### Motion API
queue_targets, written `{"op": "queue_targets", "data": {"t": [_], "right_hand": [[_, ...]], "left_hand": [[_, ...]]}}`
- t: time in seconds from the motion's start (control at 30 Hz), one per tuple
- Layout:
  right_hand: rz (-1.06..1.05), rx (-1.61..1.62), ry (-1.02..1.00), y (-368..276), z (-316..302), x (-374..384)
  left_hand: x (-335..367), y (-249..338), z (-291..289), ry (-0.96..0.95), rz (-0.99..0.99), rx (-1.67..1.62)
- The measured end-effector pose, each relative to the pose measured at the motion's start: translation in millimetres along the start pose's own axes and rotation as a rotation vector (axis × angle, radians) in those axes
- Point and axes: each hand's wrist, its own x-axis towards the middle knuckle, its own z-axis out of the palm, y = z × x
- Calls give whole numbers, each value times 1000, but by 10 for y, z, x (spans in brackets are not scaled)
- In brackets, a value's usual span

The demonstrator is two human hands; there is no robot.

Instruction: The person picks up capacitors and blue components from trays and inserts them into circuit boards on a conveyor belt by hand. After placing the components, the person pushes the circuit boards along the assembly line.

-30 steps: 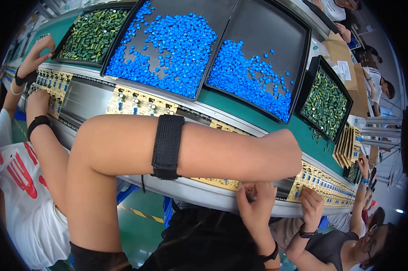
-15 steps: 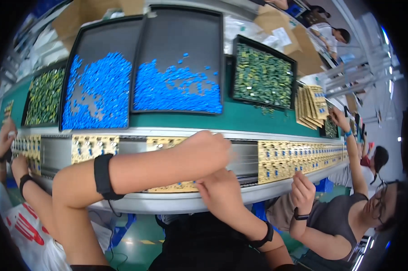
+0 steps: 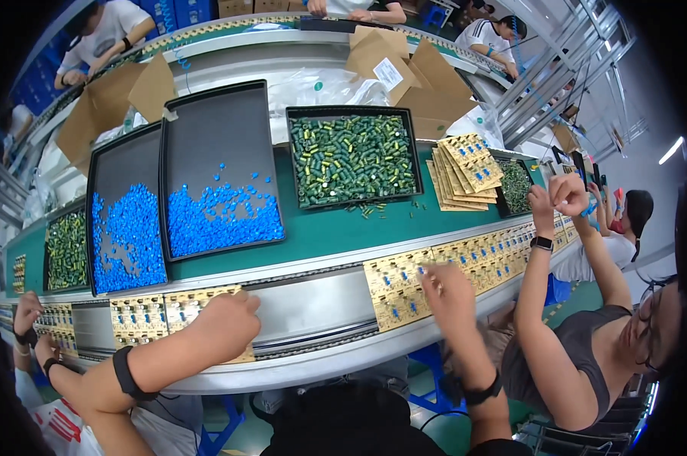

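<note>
My left hand (image 3: 225,325) hovers over the yellow circuit boards (image 3: 139,311) on the line, its fingers curled closed; anything inside them is hidden. Farther right, my right hand (image 3: 450,295) is above another run of boards (image 3: 395,273) that carry small blue parts, its bent fingertips drawn together and slightly blurred. Whatever those fingertips hold is too small to make out. Between my hands lies a bare metal stretch of the conveyor (image 3: 313,298). Beyond it stand black trays of blue parts (image 3: 225,222) and a black tray of green cylindrical parts (image 3: 355,158).
Stacked boards (image 3: 465,175) lie beside the green tray, with loose green parts (image 3: 374,209) spilled near it. A second green-part tray (image 3: 66,249) stands far left. Cardboard boxes (image 3: 427,83) are behind. A co-worker's hands (image 3: 560,199) are raised at right; another's hand (image 3: 28,310) is at left.
My left hand has drawn back to the left from across my right hand. My right hand has moved right, over the right-hand boards. The view has shifted, showing more of the far line.
</note>
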Motion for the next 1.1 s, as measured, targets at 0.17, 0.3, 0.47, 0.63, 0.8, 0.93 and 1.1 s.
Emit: {"op": "queue_targets", "data": {"t": [0.17, 0.3, 0.47, 0.63, 0.8, 0.93, 1.1], "right_hand": [[-127, -114, 29, 473, 157, 690], [-141, -304, -6, 502, 382, 938], [-249, -560, -52, 590, 608, 1062], [-291, -645, -100, 555, 508, 1029], [-373, -535, 5, 551, 461, 915], [-467, -593, -34, 505, 481, 883], [-413, -685, -88, 549, 533, 1047]], "left_hand": [[8, 52, -75, -94, -54, 21], [314, 321, -82, 258, 188, -157], [1007, 533, -215, 393, 335, 8], [1867, 250, -405, 541, 95, 67], [2307, 188, -202, 665, 17, 222], [2407, 166, -134, 671, 106, 348], [2437, 147, -175, 694, 149, 401]]}}
